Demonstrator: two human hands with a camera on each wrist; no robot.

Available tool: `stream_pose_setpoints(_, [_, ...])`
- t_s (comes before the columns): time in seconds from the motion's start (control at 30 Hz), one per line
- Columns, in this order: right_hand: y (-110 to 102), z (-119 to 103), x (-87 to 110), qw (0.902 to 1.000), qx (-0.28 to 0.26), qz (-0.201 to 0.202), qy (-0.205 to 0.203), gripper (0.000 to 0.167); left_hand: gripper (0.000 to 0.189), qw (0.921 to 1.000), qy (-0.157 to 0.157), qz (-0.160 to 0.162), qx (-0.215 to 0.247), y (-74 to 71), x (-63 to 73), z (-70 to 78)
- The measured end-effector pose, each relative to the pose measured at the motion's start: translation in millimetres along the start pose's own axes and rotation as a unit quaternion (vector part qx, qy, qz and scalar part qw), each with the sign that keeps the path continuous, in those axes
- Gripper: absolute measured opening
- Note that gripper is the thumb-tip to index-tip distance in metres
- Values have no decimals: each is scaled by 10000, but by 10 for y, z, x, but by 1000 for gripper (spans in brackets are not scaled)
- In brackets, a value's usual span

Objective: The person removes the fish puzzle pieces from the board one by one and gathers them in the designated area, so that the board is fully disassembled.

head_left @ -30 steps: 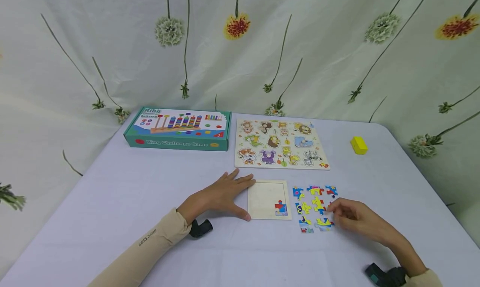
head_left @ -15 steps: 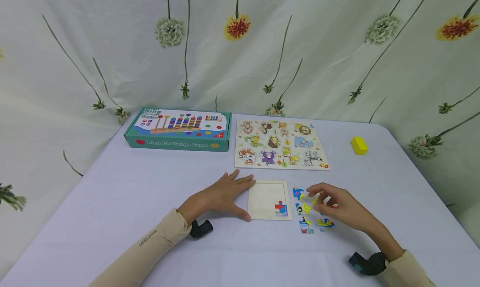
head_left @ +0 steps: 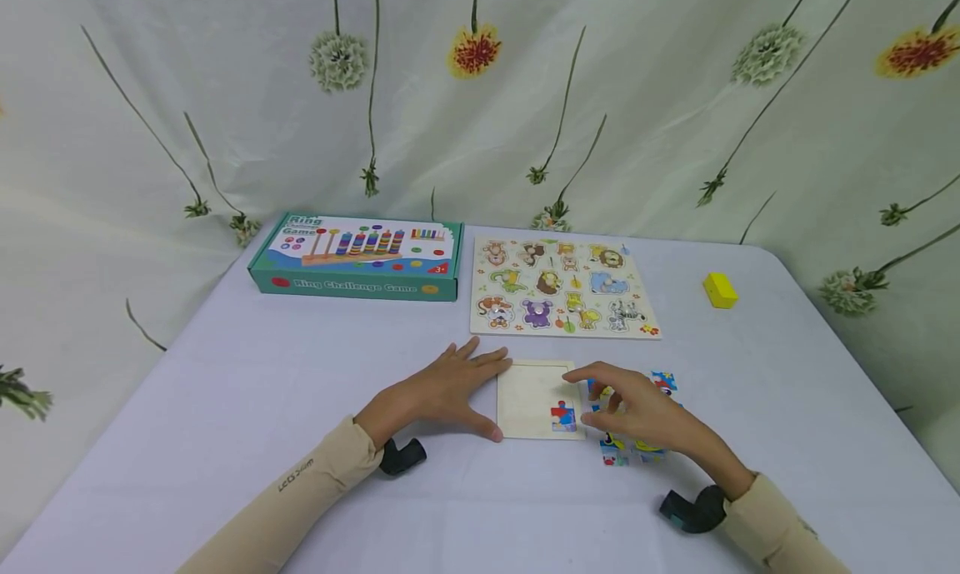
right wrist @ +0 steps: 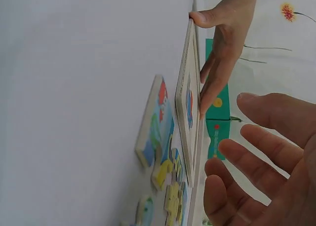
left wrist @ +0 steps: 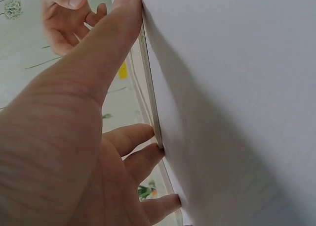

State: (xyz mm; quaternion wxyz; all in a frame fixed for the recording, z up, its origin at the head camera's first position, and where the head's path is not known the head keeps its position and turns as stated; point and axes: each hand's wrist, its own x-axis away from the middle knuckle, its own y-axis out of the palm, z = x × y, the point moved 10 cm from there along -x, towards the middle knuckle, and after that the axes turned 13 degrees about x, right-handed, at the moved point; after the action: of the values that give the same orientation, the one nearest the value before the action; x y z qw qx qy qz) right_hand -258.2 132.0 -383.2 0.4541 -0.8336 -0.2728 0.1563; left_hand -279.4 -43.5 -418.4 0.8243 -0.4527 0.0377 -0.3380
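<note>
A shallow wooden puzzle tray [head_left: 525,395] lies on the table with one red and blue jigsaw piece [head_left: 563,418] in its near right corner. My left hand [head_left: 446,389] rests at the tray's left side, fingers spread, the thumb touching its near corner. Above the tray's right edge hovers my right hand [head_left: 637,409], thumb and fingers apart and loosely bent. Nothing shows between its fingers in the right wrist view. It partly covers several loose jigsaw pieces [head_left: 663,381] to the right of the tray; a few of them [right wrist: 155,122] also stand out in that view.
Behind the tray lies an animal puzzle board [head_left: 555,295]. A green ring game box [head_left: 360,262] sits at the back left. The small yellow block [head_left: 720,291] is at the back right. A flowered cloth [head_left: 660,107] hangs behind the white table.
My right hand has moved left from the far side of the loose pieces, across them to the tray's right edge. My left hand and the tray have stayed put.
</note>
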Motion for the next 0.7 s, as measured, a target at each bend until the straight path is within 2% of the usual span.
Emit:
stream_pose_setpoints(0.3, [139,-22,-71,9993,13,-369,45,47,101,10000,-14,19,14,-7,0,10])
stream_pose_setpoints(0.7, [183,5,-68,9991,-27,-431,-31,43,101,10000,-10,-34,-20,6,-8,8])
